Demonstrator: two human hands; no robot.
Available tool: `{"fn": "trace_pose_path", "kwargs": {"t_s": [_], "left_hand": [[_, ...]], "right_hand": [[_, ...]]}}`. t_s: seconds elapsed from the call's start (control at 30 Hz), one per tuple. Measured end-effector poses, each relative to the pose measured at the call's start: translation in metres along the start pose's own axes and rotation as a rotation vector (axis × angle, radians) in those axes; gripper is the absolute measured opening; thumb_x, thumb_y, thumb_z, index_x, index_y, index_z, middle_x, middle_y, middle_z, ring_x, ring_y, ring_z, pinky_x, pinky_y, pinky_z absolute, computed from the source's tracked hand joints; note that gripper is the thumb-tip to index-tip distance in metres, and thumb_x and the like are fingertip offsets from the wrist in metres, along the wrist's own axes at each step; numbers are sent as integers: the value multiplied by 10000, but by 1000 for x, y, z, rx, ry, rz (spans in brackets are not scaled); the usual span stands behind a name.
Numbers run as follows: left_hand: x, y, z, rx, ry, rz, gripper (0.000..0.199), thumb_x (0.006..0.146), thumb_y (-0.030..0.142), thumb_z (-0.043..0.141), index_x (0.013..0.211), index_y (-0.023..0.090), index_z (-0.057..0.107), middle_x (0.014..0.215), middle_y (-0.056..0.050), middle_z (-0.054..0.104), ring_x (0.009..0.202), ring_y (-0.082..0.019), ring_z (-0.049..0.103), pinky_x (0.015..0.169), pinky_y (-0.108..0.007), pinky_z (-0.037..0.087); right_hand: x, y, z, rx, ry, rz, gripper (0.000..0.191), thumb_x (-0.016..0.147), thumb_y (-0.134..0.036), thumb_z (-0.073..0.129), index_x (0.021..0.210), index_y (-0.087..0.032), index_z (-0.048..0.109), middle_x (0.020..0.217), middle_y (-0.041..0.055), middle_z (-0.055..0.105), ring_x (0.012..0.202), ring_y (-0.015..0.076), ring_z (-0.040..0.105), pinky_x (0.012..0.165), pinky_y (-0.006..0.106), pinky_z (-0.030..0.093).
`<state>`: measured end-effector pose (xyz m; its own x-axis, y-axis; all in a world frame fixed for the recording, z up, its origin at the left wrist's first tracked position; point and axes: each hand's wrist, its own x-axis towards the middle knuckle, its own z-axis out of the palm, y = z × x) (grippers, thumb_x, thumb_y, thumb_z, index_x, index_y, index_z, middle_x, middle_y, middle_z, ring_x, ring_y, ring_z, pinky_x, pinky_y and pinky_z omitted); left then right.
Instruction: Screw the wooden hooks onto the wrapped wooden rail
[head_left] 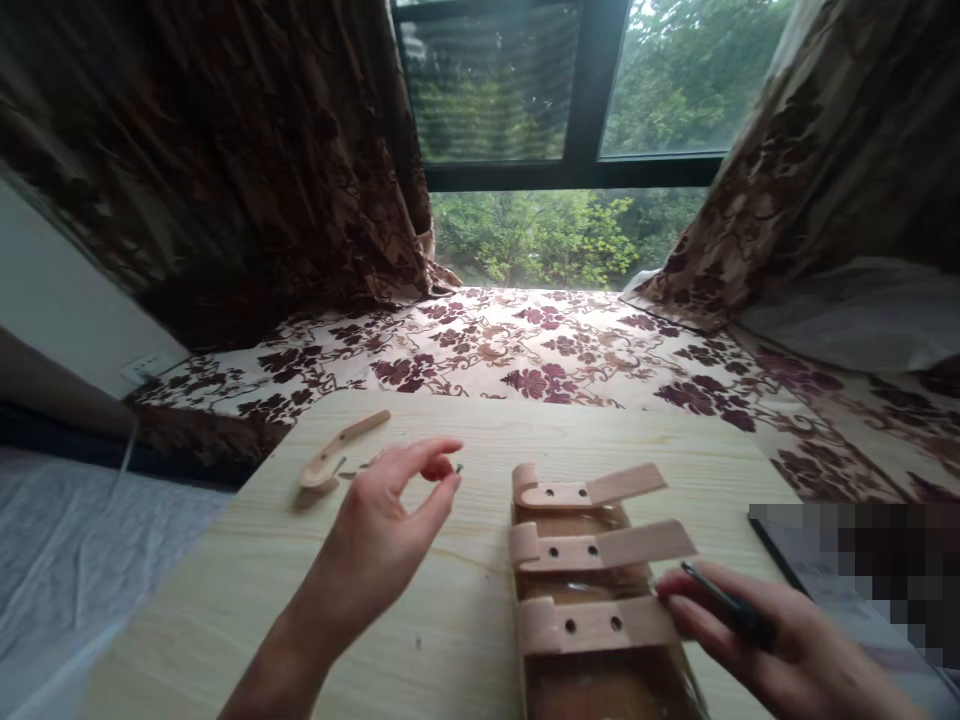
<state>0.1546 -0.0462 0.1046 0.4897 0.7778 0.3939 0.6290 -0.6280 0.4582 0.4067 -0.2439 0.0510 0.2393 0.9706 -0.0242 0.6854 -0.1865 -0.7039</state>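
My left hand [390, 505] pinches a tiny metallic piece [459, 468] between its fingers over the pale wooden bench [225, 600], while my right hand [795, 640] clasps a slim dark tool [731, 605] in curled fingers beside the brown wooden board [577, 690] carrying three pale wooden hooks [574, 553] near the bench's right edge.

Beyond the worktop [360, 400], a cloth [547, 380] with maroon and brown flowers covers the sill. Similarly patterned curtains [315, 170] hang on both sides of a dark-framed window [589, 110], and leafy trees [555, 235] show outside. Sheer white fabric [855, 310] lies near the right curtain. At left, a white socket plate [150, 367] sits above pale, rumpled bedding [49, 530].
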Motion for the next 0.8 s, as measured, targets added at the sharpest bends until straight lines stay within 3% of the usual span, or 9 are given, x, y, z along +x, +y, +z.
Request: {"fn": "trace_pose_path", "kwargs": {"t_s": [0.1, 0.17, 0.27, 0.47, 0.8], "left_hand": [[-11, 43, 12, -349, -156, 226, 207, 880, 207, 517, 1037, 306, 608, 946, 44, 654, 927, -118, 596, 810, -242, 478], [-15, 62, 23, -422, -210, 372, 197, 864, 152, 522, 989, 277, 608, 908, 31, 657, 879, -119, 594, 821, -259, 468], [-18, 77, 38, -407, -236, 478, 173, 841, 106, 519, 889, 254, 595, 799, 36, 655, 766, -120, 585, 858, -313, 450], [-22, 83, 55, -273, -278, 583, 176, 824, 109, 503, 833, 267, 579, 789, 56, 656, 753, -137, 570, 902, -381, 395], [-29, 82, 66, -169, -235, 594, 134, 854, 138, 491, 809, 252, 547, 719, 95, 620, 726, -110, 563, 971, -368, 255]], "right_hand": [[2, -10, -2, 78, -100, 62, 275, 903, -393, 441, 845, -220, 646, 787, 4, 676, 750, 160, 625, 653, 187, 468], [3, -14, -1, 88, -83, 77, 267, 902, -366, 437, 802, -201, 622, 721, 4, 642, 687, 152, 588, 616, 199, 440], [5, -18, 0, 69, -38, 69, 246, 895, -320, 444, 783, -181, 613, 678, 5, 619, 633, 141, 552, 585, 214, 401], [5, -26, -6, 78, -20, 77, 205, 877, -283, 465, 802, -193, 633, 678, -1, 633, 615, 135, 548, 574, 229, 370], [5, -28, -9, 84, 3, 68, 168, 849, -258, 497, 814, -199, 650, 684, -12, 644, 618, 128, 561, 578, 220, 368]]}}
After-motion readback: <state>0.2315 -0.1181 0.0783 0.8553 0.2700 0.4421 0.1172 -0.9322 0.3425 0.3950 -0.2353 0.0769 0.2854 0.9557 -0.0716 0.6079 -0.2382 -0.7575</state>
